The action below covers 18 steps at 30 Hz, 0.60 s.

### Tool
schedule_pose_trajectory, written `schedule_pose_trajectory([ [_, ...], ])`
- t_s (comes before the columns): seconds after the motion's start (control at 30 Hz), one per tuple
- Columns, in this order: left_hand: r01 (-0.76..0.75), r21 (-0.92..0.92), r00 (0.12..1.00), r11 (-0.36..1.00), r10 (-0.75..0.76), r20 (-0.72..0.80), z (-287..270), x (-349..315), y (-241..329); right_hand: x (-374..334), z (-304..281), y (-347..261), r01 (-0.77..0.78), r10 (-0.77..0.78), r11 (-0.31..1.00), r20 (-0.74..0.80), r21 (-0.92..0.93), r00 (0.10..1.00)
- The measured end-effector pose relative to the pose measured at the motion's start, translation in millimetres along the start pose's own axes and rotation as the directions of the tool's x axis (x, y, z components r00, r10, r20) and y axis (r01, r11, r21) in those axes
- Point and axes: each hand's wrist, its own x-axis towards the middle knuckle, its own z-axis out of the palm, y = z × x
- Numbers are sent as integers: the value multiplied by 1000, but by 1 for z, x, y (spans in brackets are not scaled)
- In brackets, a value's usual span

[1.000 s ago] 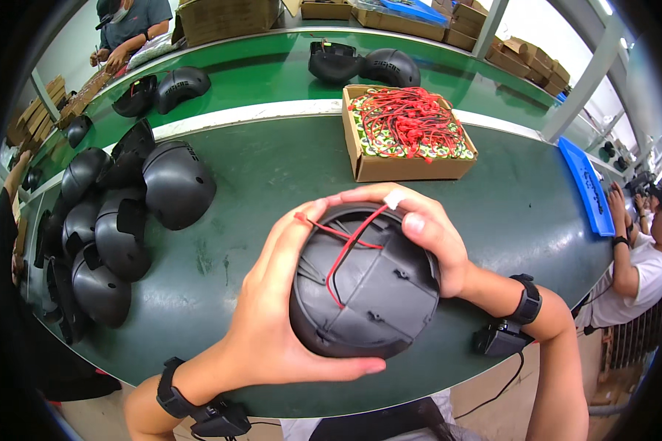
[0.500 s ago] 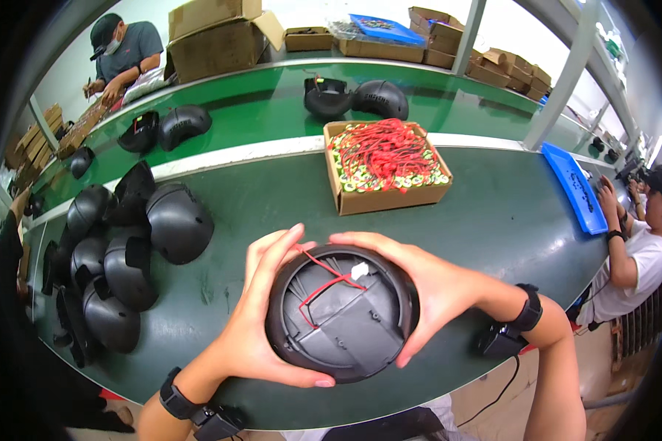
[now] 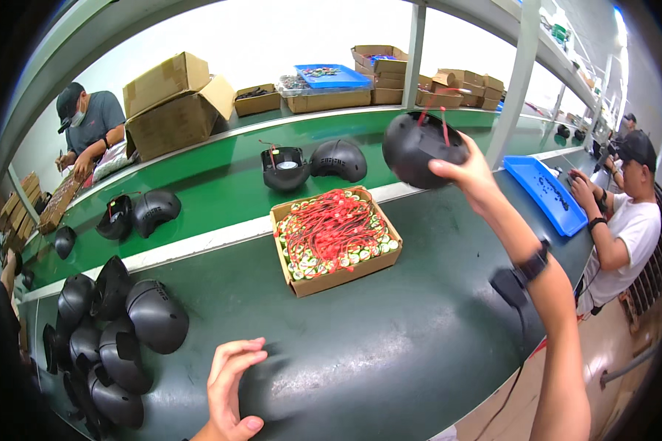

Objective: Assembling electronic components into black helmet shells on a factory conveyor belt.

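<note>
My right hand [image 3: 472, 176] grips a rounded black plastic shell [image 3: 419, 158] by its near right side and holds it raised at the far edge of the dark green table [image 3: 419, 353], by the green belt. Red wires stick up out of the shell's top opening. Low over the near part of the table, my left hand [image 3: 232, 393] is empty, its fingers apart and curved. Between the hands and the belt stands a cardboard box [image 3: 346, 279] filled with green-wrapped cylindrical cells with red and black leads. Several black shells [image 3: 154, 320] are heaped at the left.
On the green belt [image 3: 221, 184] sit pairs of black shells [image 3: 338, 160]. A blue tray [image 3: 544, 195] with small dark parts lies at the right, beside a seated person [image 3: 621, 220]. Another person [image 3: 92, 125] works at far left. Cartons [image 3: 173, 121] and a metal post [image 3: 518, 81] stand beyond.
My left hand has let go of the shell and moved down. With the right hand the shell has gone up, away and to the right, and been turned. The view has shifted.
</note>
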Motion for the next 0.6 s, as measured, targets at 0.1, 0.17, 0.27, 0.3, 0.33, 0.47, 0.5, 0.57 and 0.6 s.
schedule_pose_trajectory([
  [0.1, -17, 103, 999, 995, 14, 29, -3, 5, 16, 69, -1, 60, -55, 7, 977, -229, -204, 973],
  [0.17, 53, 127, 995, 991, -63, 72, -8, 3, 12, 88, 7, 83, -101, -42, 889, -301, -446, 953],
  [0.27, 32, 187, 995, 982, -48, 82, -7, 8, 7, 99, 12, 107, -167, -2, 861, -332, -480, 943],
  [0.3, 46, 209, 996, 977, -62, 68, -6, 5, 14, 102, 26, 111, -199, 51, 891, -347, -408, 937],
  [0.33, 48, 213, 995, 976, -67, 79, -6, 4, 16, 107, 30, 116, -198, 57, 894, -338, -401, 940],
  [0.47, 36, 179, 991, 983, -58, 117, -8, 2, 8, 126, 25, 130, -90, -184, 762, -348, -641, 919],
  [0.5, 47, 158, 991, 986, -66, 116, -8, 1, 7, 120, 32, 117, -81, -326, 619, -349, -781, 879],
  [0.57, 26, 155, 994, 988, -43, 105, -5, 6, 6, 116, 32, 82, 211, -690, 430, -169, -878, 703],
  [0.6, 13, 167, 995, 986, -29, 97, -3, 7, 7, 122, 45, 71, 375, -780, 431, -130, -821, 612],
])
